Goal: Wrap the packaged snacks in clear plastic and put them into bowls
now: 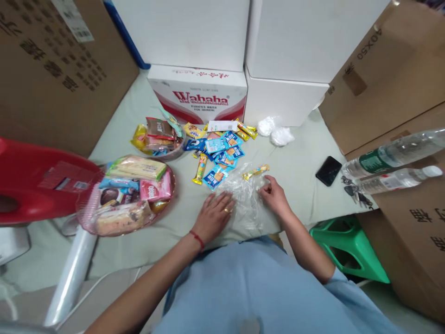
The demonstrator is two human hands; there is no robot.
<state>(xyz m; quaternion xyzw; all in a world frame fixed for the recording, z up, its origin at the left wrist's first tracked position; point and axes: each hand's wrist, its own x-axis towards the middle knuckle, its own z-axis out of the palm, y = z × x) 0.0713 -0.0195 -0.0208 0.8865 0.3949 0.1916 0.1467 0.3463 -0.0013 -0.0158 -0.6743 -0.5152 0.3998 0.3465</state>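
A thin transparent plastic bag (245, 204) lies crumpled on the table in front of me. Flat at its left edge rests my left hand (215, 214), fingers stretched out, with a ring and a red wrist cord. The fingers of my right hand (274, 195) are curled together at the bag's right edge and appear to pinch it. One yellow-wrapped snack stick (256, 172) lies at the bag's top. Just beyond is a pile of small blue snack packets (225, 150), with another yellow stick (200, 169) beside it.
Left stand a pink transparent tray (173, 183) of packaged snacks and a second filled bowl (179, 150). White crumpled bundles (281, 136), a phone (328, 170), keys (358, 194) and bottles (392, 155) are right. A Wahaha carton (201, 95) stands behind; a green stool (351, 250) is below.
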